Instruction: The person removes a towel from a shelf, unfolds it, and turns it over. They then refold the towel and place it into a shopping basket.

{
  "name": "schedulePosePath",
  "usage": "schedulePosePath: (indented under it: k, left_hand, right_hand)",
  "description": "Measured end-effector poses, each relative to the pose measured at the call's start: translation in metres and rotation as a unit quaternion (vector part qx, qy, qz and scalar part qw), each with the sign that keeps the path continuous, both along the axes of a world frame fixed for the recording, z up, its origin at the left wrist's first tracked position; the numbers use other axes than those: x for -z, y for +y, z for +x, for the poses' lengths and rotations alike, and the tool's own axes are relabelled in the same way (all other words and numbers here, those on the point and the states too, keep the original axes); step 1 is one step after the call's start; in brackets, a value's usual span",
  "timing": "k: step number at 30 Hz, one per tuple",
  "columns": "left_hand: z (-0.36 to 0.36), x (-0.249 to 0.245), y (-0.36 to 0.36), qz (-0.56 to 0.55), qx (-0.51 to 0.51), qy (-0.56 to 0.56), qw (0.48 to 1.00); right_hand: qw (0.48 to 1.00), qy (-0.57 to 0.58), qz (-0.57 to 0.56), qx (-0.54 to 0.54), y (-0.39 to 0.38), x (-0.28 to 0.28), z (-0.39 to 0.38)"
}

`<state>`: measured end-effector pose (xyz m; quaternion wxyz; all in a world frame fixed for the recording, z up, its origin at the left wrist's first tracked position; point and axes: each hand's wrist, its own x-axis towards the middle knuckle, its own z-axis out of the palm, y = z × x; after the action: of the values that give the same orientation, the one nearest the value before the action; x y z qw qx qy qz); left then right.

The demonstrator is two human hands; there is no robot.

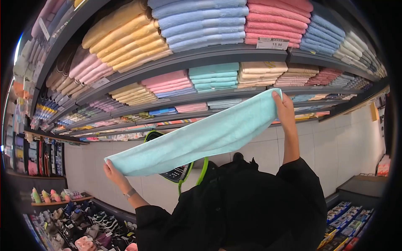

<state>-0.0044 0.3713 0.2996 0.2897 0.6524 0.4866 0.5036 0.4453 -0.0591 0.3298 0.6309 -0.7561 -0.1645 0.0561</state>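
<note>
Hold towel (pixel 197 140) taut between left hand (pixel 112 169) and right hand (pixel 284 109), each clamped on one end, well apart, clear of shelf (pixel 201 56).

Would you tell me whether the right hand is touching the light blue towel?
Touching: head view shows the right hand gripping the towel at its raised end.

A pale aqua towel (pixel 201 138) — folded lengthwise into a long, thick band — is stretched out in mid-air, gripped at each short end. It slants from the left hand (pixel 112 170) at its lower end up to the right hand (pixel 284 106), its plush surface smooth.
</note>
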Motion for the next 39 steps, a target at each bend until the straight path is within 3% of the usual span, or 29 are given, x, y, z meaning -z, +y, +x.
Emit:
schedulePosePath:
  k: [6,12,14,17,20,26,32,39]
  left_hand:
    - [0.041,-0.014,-0.049,-0.086,0.038,-0.008,0.996]
    - [0.111,-0.023,-0.106,-0.105,0.120,-0.071,0.985]
    - [0.135,-0.038,-0.135,-0.018,0.162,0.044,0.986]
    - [0.171,-0.054,-0.178,0.060,0.248,0.047,0.966]
    - [0.195,-0.054,-0.208,0.102,0.334,0.080,0.934]
    - [0.203,-0.043,-0.221,0.099,0.385,0.087,0.914]
    - [0.205,-0.040,-0.226,0.170,0.384,0.120,0.900]
    - [0.202,-0.036,-0.226,0.210,0.393,0.127,0.886]
  right_hand:
    - [0.984,0.158,0.066,-0.043,0.029,0.007,-0.025]
    - [0.950,0.226,0.075,-0.202,0.081,0.023,-0.073]
    - [0.943,0.225,0.080,-0.234,0.096,0.020,-0.092]
    - [0.917,0.290,0.114,-0.249,0.115,0.018,-0.125]
    - [0.914,0.277,0.122,-0.269,0.122,0.013,-0.153]
    - [0.886,0.299,0.180,-0.307,0.115,0.010,-0.165]
    - [0.912,0.234,0.165,-0.293,0.111,0.010,-0.164]
    - [0.907,0.252,0.187,-0.281,0.111,0.012,-0.162]
